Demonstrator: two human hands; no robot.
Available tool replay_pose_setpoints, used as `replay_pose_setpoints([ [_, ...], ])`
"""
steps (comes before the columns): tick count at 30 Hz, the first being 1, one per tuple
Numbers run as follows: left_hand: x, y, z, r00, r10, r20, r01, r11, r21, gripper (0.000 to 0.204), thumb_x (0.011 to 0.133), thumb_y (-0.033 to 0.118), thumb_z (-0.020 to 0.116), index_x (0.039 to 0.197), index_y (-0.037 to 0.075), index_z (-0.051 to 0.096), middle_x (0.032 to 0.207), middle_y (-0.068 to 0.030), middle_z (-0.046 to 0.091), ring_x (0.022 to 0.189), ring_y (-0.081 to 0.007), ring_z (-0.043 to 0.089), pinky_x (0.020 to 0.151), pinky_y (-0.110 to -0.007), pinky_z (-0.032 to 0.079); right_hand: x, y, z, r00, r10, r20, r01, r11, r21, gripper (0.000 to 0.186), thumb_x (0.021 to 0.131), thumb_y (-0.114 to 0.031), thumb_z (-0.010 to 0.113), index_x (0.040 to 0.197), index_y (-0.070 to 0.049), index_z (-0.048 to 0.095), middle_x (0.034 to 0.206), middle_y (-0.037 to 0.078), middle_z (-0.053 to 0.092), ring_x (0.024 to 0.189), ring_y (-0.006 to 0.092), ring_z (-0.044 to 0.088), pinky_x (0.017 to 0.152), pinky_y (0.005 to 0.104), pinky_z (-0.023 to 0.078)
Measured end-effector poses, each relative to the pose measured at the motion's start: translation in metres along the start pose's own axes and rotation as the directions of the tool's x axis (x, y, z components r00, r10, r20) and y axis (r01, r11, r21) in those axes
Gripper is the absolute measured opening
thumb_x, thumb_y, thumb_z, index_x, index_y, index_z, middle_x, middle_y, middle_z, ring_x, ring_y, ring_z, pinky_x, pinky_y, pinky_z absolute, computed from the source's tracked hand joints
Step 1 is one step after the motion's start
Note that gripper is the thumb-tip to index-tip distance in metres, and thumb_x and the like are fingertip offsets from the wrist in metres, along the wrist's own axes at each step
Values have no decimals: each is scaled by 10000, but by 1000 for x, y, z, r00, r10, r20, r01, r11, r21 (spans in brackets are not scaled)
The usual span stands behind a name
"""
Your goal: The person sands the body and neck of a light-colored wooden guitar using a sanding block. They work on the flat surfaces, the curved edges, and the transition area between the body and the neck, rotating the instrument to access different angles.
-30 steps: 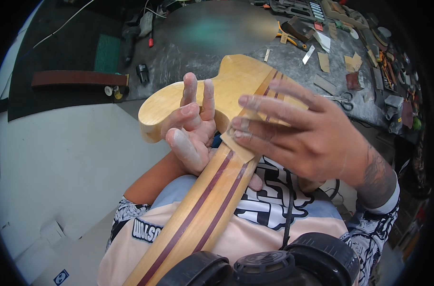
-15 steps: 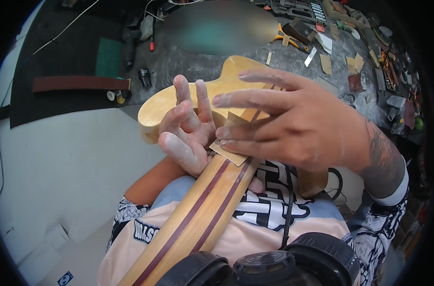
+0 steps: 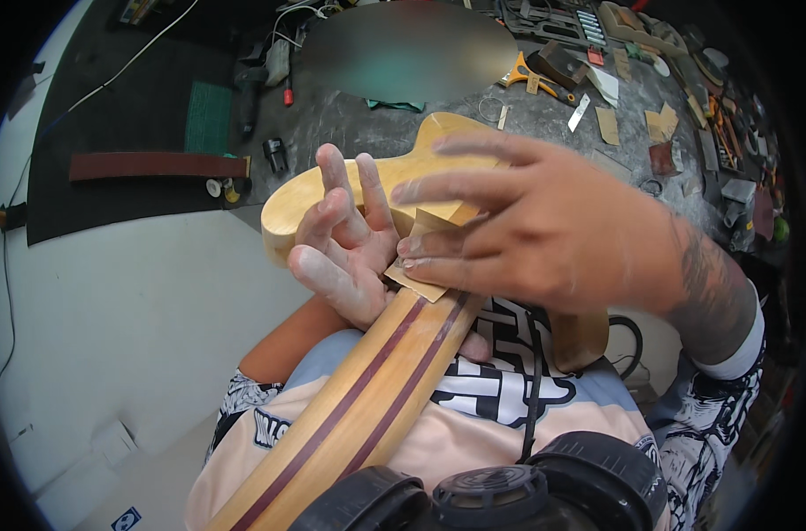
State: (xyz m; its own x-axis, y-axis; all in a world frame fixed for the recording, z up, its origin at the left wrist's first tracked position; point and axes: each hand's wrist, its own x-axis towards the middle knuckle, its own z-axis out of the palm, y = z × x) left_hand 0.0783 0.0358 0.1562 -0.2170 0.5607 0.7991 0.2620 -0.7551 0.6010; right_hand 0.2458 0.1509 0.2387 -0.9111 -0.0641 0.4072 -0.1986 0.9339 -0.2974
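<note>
An unpainted wooden guitar lies across my lap, its pale body (image 3: 301, 199) at the far end. Its neck (image 3: 358, 403), striped lengthwise with two dark reddish bands, runs toward me. With its fingertips, my right hand (image 3: 553, 221) presses a folded tan piece of sandpaper (image 3: 428, 285) on the neck near the body; its other fingers stretch out over the wood. My left hand (image 3: 350, 248) is turned palm up against the neck's left side, fingers spread and dusty. Part of that palm is hidden by the neck and sandpaper.
A dusty dark workbench (image 3: 544, 142) lies beyond, holding a yellow-handled tool (image 3: 518, 71), paper scraps (image 3: 607, 126) and many hand tools at right. To the left are a long reddish-brown block (image 3: 155, 165) and a green mat (image 3: 208, 118). A black respirator (image 3: 491, 496) fills the lower edge.
The view has shifted slightly. My right hand and the sandpaper have slid a little along the neck toward the guitar's body. My left hand keeps its spread pose.
</note>
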Motion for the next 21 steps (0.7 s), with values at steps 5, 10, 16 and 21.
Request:
replay_pose_setpoints([
  [5,21,3,-4,993,-20,114,20,1000,-2,1558,581,353,1007,1637,254,-134,1689,-108,93,1569,-448,60,1260,-600,130,-16,20,-29,993,64,-101,-66,998,-18,361,855,-131,631,1194,-71,739,1126,65,752,1220,293,628,1085,470,484],
  [10,32,1,-18,971,-47,234,56,998,-32,1407,697,218,969,1650,340,-60,1698,-84,127,1585,-402,53,1273,-551,102,-51,17,-42,809,469,-355,-360,872,331,326,908,90,574,1218,42,661,1137,142,707,1067,242,672,941,379,523],
  [16,39,-10,5,998,45,45,-42,998,-56,1577,530,442,1001,1640,175,-87,1671,-161,132,1553,-479,94,1247,-607,139,-86,-29,-33,509,775,-375,-448,610,654,362,921,116,458,1238,61,623,1165,110,648,1069,140,612,911,285,479],
  [21,31,-7,-8,979,7,205,1,999,-37,1298,720,246,921,1651,268,16,1671,-122,197,1574,-426,70,1278,-565,89,-70,-62,-35,562,706,-432,-660,697,281,397,888,102,470,1236,61,656,1164,169,664,1039,198,632,891,296,489],
])
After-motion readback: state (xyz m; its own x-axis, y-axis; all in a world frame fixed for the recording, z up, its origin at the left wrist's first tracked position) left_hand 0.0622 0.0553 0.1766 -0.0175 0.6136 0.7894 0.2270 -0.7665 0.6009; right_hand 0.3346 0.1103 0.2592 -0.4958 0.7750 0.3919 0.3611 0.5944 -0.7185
